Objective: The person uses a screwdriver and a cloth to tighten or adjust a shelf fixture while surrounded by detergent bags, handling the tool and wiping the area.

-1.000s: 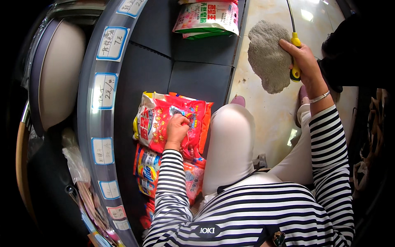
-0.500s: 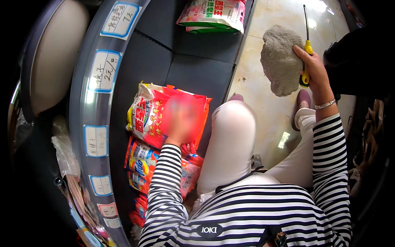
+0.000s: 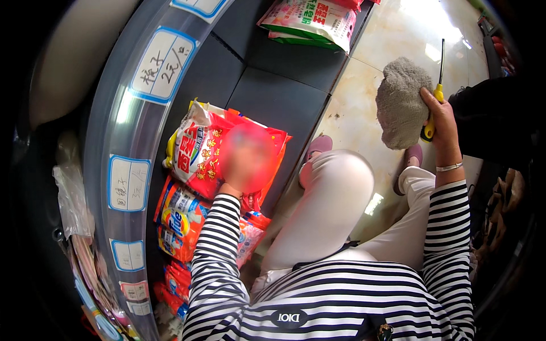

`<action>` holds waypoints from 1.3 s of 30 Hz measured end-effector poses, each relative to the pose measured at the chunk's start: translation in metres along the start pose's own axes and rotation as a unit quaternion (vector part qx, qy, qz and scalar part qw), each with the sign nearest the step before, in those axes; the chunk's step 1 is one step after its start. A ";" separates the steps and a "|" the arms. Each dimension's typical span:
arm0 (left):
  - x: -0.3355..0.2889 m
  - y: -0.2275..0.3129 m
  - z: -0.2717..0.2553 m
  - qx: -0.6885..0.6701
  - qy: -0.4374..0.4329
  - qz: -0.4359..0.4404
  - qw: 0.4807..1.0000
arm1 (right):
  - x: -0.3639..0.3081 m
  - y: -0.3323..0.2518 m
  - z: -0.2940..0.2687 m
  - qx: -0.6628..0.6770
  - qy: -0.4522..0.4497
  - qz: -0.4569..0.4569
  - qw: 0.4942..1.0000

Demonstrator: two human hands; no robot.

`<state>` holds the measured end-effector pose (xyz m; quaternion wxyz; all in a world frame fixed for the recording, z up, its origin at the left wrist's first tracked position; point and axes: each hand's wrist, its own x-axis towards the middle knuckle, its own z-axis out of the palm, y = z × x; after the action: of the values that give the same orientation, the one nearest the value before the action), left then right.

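My left hand point(image 3: 238, 172) rests on a red and white laundry powder bag point(image 3: 193, 149) at the front of a dark shelf. A blur covers its fingers, so whether they grip the bag is hidden. Out to the right, my right hand point(image 3: 445, 122) is closed round a grey cloth point(image 3: 402, 102) and a screwdriver point(image 3: 437, 94). The cloth hangs bunched on the thumb side. The screwdriver's yellow and black handle lies along the palm, its thin shaft pointing away from me.
More powder bags lie on the dark shelf point(image 3: 273, 105): orange packs point(image 3: 181, 219) nearer me, a white, pink and green bag point(image 3: 310, 21) farther off. A clear curved edge strip point(image 3: 122, 128) with price labels runs along the left. Shiny tiled floor point(image 3: 347, 94) lies right of the shelf.
The whole view has shifted, and the shoe by the shelf shows more fully. The right hand with cloth and screwdriver sits slightly lower in the picture. My left hand stays on the bag.
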<state>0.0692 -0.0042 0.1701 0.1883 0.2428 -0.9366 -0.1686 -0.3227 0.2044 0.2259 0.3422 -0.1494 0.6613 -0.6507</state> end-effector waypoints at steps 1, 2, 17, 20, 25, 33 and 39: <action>-0.004 -0.006 0.004 -0.009 0.019 -0.027 0.999 | -0.001 0.000 0.005 0.006 0.000 -0.005 1.000; -0.008 -0.010 0.007 -0.032 0.037 -0.048 0.998 | -0.002 0.000 0.010 0.012 -0.001 -0.010 1.000; 0.092 0.103 0.029 -0.370 -0.041 -0.141 0.917 | -0.006 -0.010 0.029 0.092 -0.022 -0.051 0.994; 0.141 0.119 0.038 -0.517 -0.047 -0.099 0.849 | -0.011 -0.012 0.042 0.098 -0.042 -0.065 0.992; 0.184 0.157 0.055 -0.605 -0.108 0.008 0.789 | -0.011 -0.004 0.044 0.056 -0.129 -0.064 0.988; 0.180 0.094 0.036 -0.719 0.038 -0.237 0.652 | -0.007 -0.012 0.035 0.087 -0.089 -0.049 0.991; 0.163 0.036 0.039 -0.742 0.079 -0.314 0.587 | -0.004 -0.011 0.034 0.073 -0.060 0.004 0.996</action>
<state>-0.0944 -0.0503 0.1950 0.3119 0.3108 -0.3337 -0.8336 -0.3006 0.1797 0.2405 0.3934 -0.1599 0.5907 -0.6862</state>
